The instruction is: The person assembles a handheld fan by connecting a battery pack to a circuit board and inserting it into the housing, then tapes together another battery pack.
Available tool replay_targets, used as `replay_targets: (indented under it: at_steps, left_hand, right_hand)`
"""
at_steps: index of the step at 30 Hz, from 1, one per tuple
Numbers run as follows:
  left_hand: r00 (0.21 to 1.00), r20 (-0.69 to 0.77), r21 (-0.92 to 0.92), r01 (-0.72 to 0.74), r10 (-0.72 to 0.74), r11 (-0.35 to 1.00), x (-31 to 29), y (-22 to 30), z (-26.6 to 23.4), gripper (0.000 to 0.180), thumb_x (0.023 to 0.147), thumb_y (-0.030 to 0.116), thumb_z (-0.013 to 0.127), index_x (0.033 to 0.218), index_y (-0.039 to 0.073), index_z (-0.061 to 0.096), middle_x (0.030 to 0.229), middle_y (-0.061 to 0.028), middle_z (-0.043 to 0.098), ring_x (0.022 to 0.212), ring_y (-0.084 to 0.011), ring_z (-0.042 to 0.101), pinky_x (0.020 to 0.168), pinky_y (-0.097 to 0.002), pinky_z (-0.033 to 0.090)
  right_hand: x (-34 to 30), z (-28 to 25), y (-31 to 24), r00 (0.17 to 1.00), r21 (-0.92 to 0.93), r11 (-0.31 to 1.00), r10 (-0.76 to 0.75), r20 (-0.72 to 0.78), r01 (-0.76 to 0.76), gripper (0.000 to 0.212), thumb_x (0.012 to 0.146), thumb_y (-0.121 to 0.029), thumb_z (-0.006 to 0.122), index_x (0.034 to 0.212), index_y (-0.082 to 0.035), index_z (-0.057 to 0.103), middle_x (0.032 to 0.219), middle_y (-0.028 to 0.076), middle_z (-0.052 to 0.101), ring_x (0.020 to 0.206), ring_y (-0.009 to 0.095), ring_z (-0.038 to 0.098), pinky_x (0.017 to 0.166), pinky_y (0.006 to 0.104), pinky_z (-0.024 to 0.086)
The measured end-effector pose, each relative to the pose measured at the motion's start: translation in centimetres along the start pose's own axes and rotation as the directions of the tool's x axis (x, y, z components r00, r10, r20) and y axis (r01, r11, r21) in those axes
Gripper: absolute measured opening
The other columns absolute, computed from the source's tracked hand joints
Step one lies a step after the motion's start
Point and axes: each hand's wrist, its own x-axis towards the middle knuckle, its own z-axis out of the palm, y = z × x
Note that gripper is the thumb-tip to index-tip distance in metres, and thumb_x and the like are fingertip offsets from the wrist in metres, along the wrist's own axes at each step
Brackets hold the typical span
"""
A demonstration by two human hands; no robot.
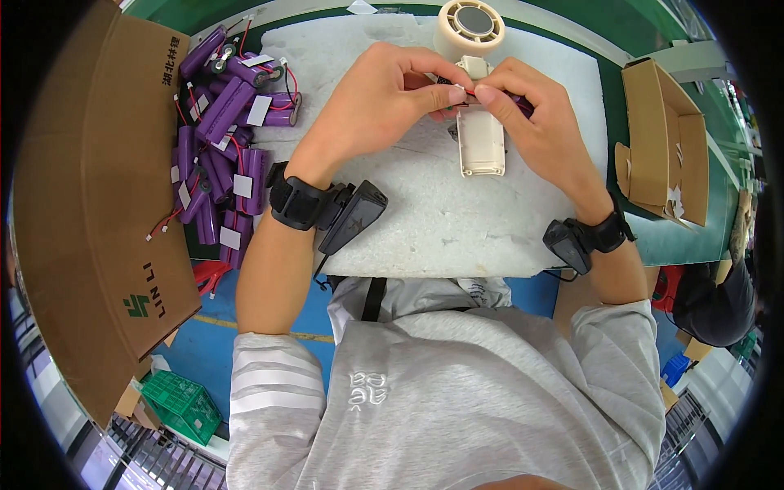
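Observation:
A cream handheld fan (480,147) lies on the white foam pad, its handle shell open toward me and its round fan head (472,26) at the far end. Over the top of the handle, my left hand (384,102) is closed in a pinch on a small white wire connector (460,87). Close beside it, my right hand (531,114) is closed with thumb and forefinger at a thin red wire. A dark purple battery (523,104) shows under its fingers, partly hidden. The fingertips of both hands nearly meet, and they cover the joint between them.
Several purple batteries (226,110) with red and black leads lie heaped at the left, next to a large cardboard box (106,204). The foam pad (384,237) covers the bench's middle. A small open cardboard box (665,143) stands at the right.

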Motion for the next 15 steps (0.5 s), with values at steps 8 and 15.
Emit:
replay_targets:
  at_steps: [8,15]
  left_hand:
    - [0.999,0.004,-0.002,0.047,-0.047,0.999,0.01,0.17,-0.1,0.017,0.083,0.008,0.066,0.097,-0.001,0.068,0.082,-0.0086,0.068,0.078,-0.0128,0.065,0.071,-0.0255,0.05]
    - [0.996,0.086,-0.099,0.033,-0.025,0.995,-0.28,0.61,-0.82,0.026,0.08,0.002,0.066,0.105,0.0,0.066,0.091,-0.0062,0.066,0.081,-0.011,0.063,0.074,-0.0249,0.05]
  right_hand:
    - [0.05,-0.1,-0.01,0.999,0.032,0.999,0.016,0.034,-0.017,0.01,0.087,-0.008,0.061,0.085,0.002,0.058,0.08,0.002,0.053,0.071,0.01,0.047,0.064,0.0225,0.037]
    - [0.01,0.02,0.2,0.998,0.034,0.998,-0.05,0.036,0.049,0.008,0.083,-0.005,0.063,0.083,0.001,0.059,0.081,0.004,0.054,0.072,0.011,0.049,0.064,0.0234,0.038]
